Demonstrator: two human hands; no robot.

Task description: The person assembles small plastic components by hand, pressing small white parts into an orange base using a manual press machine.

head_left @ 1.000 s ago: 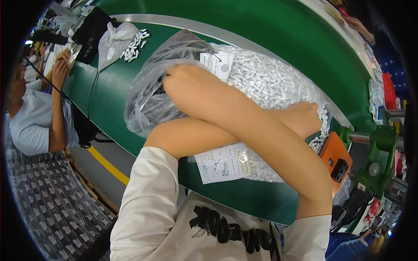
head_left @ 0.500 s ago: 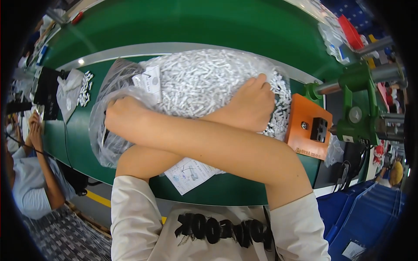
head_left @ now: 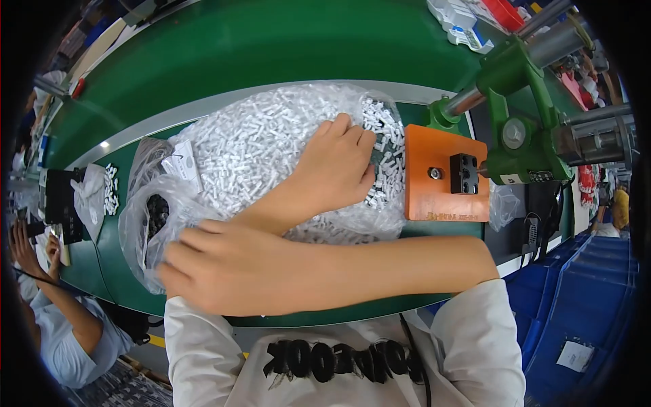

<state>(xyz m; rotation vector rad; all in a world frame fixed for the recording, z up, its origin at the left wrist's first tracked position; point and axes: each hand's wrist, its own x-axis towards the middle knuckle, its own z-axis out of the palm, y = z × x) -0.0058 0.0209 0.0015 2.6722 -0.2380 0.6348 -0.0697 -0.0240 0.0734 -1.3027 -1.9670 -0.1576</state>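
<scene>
My arms cross over a large clear bag [head_left: 237, 129] filled with small white plastic pieces [head_left: 271, 125]. My left hand [head_left: 338, 163] lies palm down at the bag's right end, fingers bent over loose white pieces. Its fingertips are hidden, so what they hold does not show. My right hand [head_left: 203, 264] passes over my left forearm near the table's front edge. Its fingers curl under, slightly blurred, and their tips are out of sight. Just beyond it a second clear bag [head_left: 139, 251] gapes, with small black pieces [head_left: 157, 214] inside.
On the right stands a green press [head_left: 522, 129], beside an orange base plate [head_left: 441, 203] carrying a black block [head_left: 464, 174]. A paper label [head_left: 182, 166] lies on the bags. Loose white pieces [head_left: 110, 190] sit at left, with another person [head_left: 74, 332] beyond. Blue crates [head_left: 569, 298] stand lower right.
My right hand has come out of the mouth of the bag of black pieces, back toward me. My left hand stays among the white pieces. The view has turned somewhat.
</scene>
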